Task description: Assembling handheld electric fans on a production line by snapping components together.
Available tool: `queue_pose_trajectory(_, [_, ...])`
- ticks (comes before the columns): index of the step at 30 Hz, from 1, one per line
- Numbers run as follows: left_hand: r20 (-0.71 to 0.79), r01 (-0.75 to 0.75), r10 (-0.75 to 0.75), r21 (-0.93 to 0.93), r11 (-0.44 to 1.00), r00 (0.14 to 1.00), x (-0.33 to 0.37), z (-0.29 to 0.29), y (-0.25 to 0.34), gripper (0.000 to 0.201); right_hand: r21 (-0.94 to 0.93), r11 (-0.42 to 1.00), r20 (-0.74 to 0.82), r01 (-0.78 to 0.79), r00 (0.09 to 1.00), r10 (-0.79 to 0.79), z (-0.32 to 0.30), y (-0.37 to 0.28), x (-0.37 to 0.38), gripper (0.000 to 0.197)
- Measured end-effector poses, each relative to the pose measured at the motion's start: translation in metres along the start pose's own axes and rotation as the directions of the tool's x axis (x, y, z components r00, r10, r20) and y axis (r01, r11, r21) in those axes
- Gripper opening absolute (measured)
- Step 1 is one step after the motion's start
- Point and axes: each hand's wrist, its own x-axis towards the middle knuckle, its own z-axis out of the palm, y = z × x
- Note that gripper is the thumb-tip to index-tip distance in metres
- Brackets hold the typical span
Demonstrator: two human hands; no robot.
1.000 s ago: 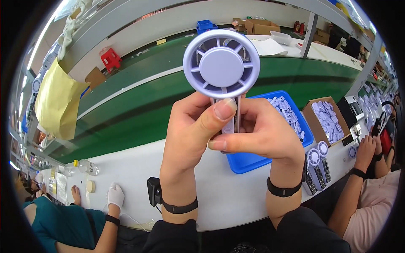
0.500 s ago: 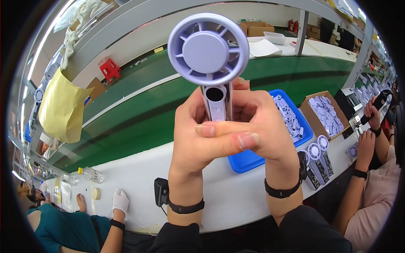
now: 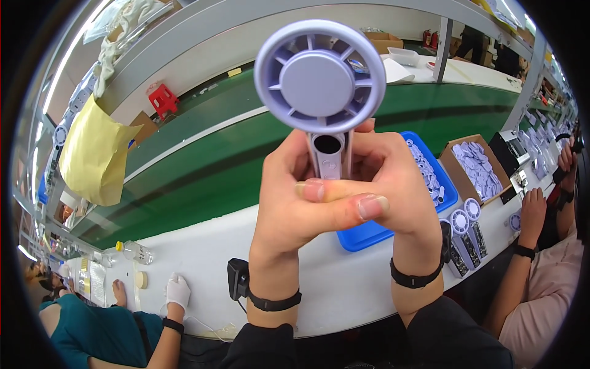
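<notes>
Up close before me, a lilac handheld fan (image 3: pixel 316 83) stands upright, its round head above my fingers. A dark oval sits at the top of its handle. Both hands wrap that handle from the two sides: my left hand (image 3: pixel 279 197) and my right hand (image 3: pixel 387 184) are closed on it, thumbs crossed over its front. My thumbs and palms hide the lower handle. Below and behind my right hand lies a blue tray (image 3: pixel 362 237) holding lilac and dark handle parts.
Right of the tray, a cardboard box (image 3: pixel 453 169) holds lilac shells. Several unfinished fans (image 3: pixel 460 221) with bare handles lie beside it. A clear bottle (image 3: pixel 136 253) stands at left. A green conveyor belt (image 3: pixel 227 166) runs behind. Co-workers sit on both sides, one wearing a white glove (image 3: pixel 178 291).
The fan has shifted slightly right and looks a little larger, with both hands still around its handle. At right, a co-worker's raised hand and dark tool have moved away toward the right.
</notes>
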Motion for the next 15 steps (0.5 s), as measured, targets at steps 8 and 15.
queue_pose_trajectory(8, [-0.018,-0.119,0.118,-0.084,0.989,0.993,0.003,-0.022,-0.006,0.066,-0.133,0.991,0.021,0.001,1.000,0.002,0.002,0.001,-0.002,0.026])
queue_pose_trajectory(15, [-0.060,-0.282,0.282,0.009,0.960,0.958,-0.030,-0.008,0.021,0.058,-0.474,0.869,-0.061,0.142,0.979,-0.193,0.036,-0.015,-0.042,0.026])
